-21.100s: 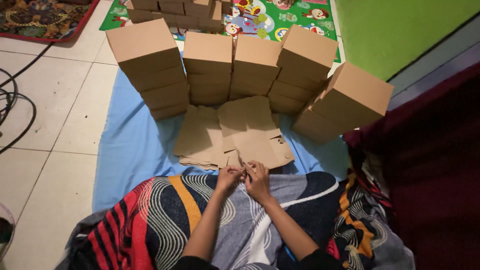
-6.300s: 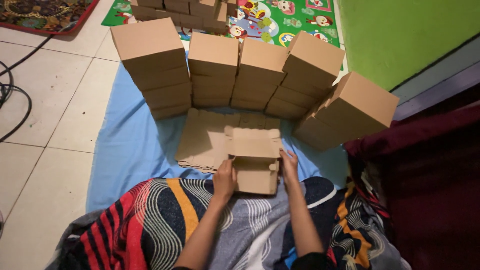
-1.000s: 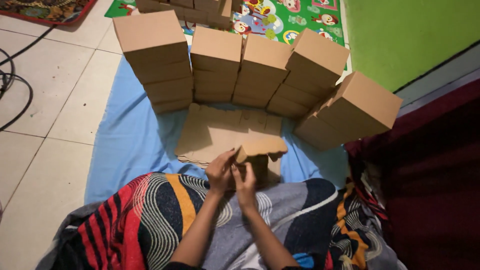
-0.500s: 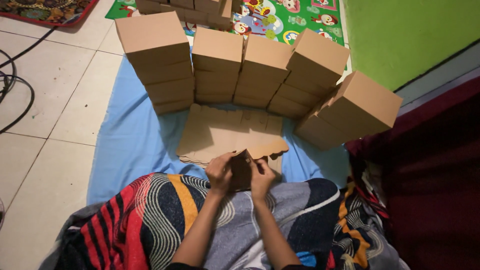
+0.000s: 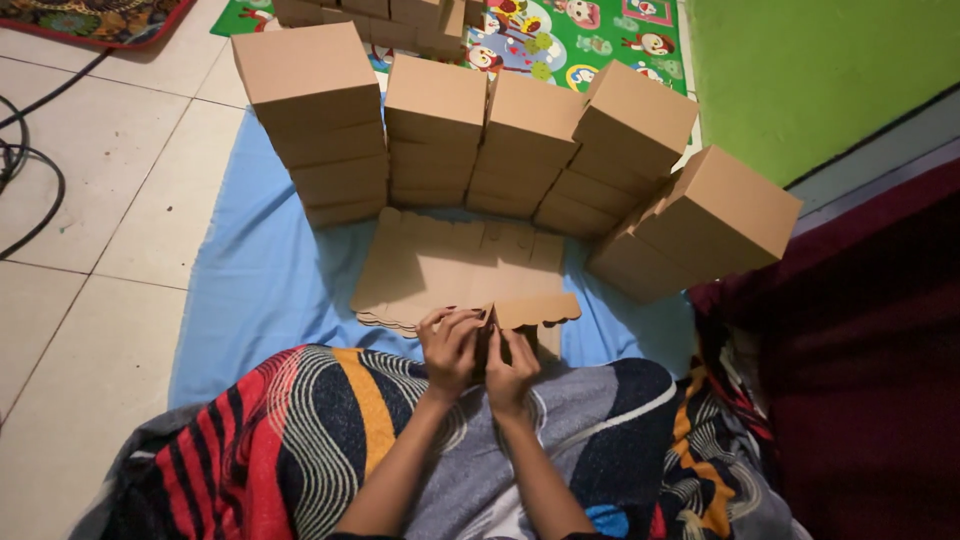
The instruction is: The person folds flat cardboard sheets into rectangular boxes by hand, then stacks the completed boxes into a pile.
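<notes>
My left hand [image 5: 449,345] and my right hand [image 5: 511,365] are pressed close together on a small brown cardboard box [image 5: 530,315] that rests on my lap. Its scalloped lid flap sticks out to the right above my fingers. Both hands grip the box's near side, and the box body is mostly hidden behind them. Just beyond it lies a stack of flat, unfolded cardboard blanks [image 5: 440,265] on a blue sheet [image 5: 270,280].
Stacks of folded brown boxes [image 5: 315,120] stand in an arc at the back, with a leaning pile [image 5: 715,220] at the right. A striped blanket [image 5: 300,440] covers my legs. Black cables [image 5: 30,170] lie on the tiled floor at left. A dark red cushion [image 5: 870,350] borders the right.
My hands have drawn closer together on the box, and its scalloped flap has shifted slightly over to the right. The stacks have not moved.
</notes>
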